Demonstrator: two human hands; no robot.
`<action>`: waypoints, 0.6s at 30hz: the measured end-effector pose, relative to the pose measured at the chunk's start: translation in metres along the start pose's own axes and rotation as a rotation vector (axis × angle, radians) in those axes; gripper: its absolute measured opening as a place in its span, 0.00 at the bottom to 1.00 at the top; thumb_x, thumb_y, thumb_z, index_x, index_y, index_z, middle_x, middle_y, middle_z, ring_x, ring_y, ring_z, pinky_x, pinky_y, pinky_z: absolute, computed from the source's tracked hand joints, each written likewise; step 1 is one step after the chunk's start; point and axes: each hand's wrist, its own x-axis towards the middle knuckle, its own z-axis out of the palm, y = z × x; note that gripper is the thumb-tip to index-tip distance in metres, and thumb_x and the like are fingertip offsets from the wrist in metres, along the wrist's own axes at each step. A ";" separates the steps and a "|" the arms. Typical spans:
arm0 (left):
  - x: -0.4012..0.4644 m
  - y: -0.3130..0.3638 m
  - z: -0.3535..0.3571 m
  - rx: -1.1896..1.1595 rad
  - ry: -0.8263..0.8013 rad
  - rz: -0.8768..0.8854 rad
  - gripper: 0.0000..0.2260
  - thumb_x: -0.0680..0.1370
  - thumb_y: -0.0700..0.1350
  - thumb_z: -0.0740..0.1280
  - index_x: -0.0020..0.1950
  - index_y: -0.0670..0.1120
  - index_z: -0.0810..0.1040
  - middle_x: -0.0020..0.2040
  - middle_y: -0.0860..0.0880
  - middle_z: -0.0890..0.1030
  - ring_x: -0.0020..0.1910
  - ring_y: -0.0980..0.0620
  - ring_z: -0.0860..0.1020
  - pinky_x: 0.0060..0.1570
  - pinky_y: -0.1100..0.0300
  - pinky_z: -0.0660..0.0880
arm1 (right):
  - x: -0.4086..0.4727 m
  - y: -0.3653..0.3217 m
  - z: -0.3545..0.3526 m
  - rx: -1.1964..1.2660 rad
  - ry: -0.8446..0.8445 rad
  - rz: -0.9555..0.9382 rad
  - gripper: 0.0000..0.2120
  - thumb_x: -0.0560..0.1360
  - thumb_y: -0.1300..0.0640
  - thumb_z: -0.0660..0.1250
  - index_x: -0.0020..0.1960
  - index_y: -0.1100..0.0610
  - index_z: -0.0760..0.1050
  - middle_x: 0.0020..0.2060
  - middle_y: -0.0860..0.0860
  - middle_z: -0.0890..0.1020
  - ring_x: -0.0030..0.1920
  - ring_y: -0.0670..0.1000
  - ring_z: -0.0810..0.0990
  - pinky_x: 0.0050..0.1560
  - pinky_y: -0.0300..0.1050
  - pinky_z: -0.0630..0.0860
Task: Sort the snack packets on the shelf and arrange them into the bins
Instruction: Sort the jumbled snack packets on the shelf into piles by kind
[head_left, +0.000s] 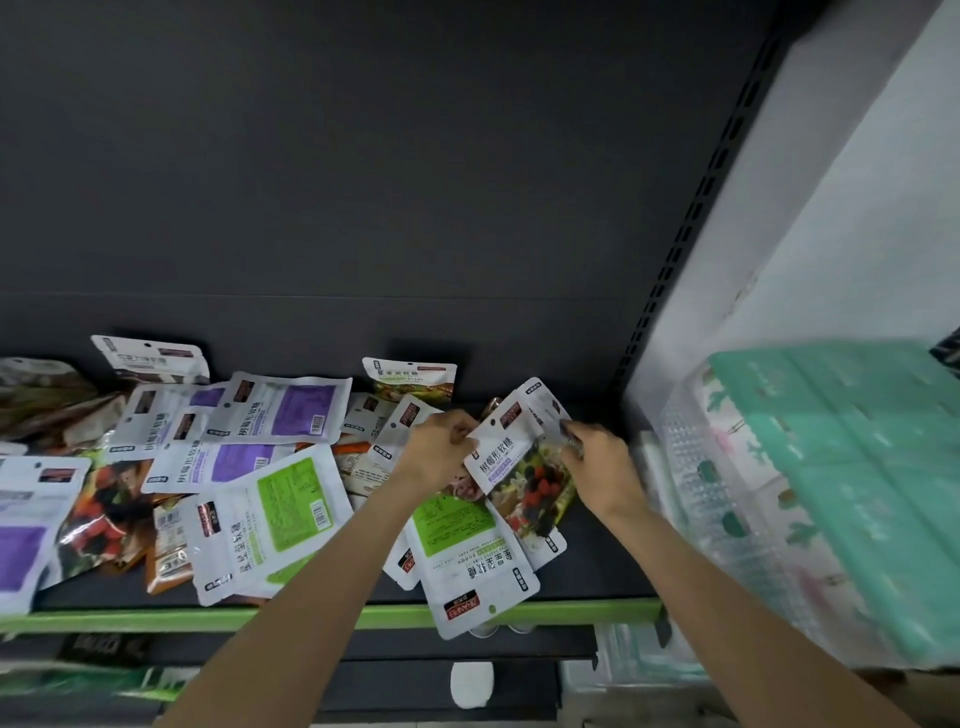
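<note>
Most packets (270, 415) lie unsorted left of our left hand (441, 452). Both hands pinch one berry packet (519, 457), right hand (597, 457) at its far edge. Clear bin (727, 493), right, contents blurred; sorting seems barely begun.

White berry-print snack packet (519, 457) tilted above the pile, scattered packets (270, 467) across dark shelf (587, 561)
</note>
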 end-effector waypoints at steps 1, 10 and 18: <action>0.000 0.000 -0.005 -0.020 0.015 -0.003 0.04 0.78 0.38 0.64 0.49 0.46 0.76 0.49 0.42 0.82 0.45 0.45 0.81 0.49 0.51 0.79 | 0.000 -0.002 -0.003 -0.003 0.033 -0.008 0.15 0.79 0.62 0.59 0.65 0.60 0.74 0.56 0.59 0.79 0.54 0.58 0.79 0.51 0.47 0.76; -0.005 -0.005 -0.037 0.002 0.237 0.066 0.10 0.80 0.36 0.61 0.59 0.41 0.77 0.51 0.44 0.80 0.42 0.50 0.77 0.32 0.69 0.71 | 0.004 -0.030 -0.023 0.228 0.205 -0.076 0.10 0.79 0.66 0.58 0.56 0.63 0.75 0.49 0.56 0.82 0.41 0.49 0.75 0.33 0.26 0.66; -0.006 0.001 -0.040 -0.059 0.311 0.081 0.08 0.78 0.37 0.66 0.56 0.41 0.79 0.48 0.46 0.81 0.42 0.51 0.78 0.30 0.77 0.71 | -0.001 -0.030 -0.027 0.373 0.169 -0.050 0.15 0.78 0.68 0.57 0.62 0.56 0.68 0.47 0.50 0.79 0.42 0.50 0.79 0.38 0.35 0.74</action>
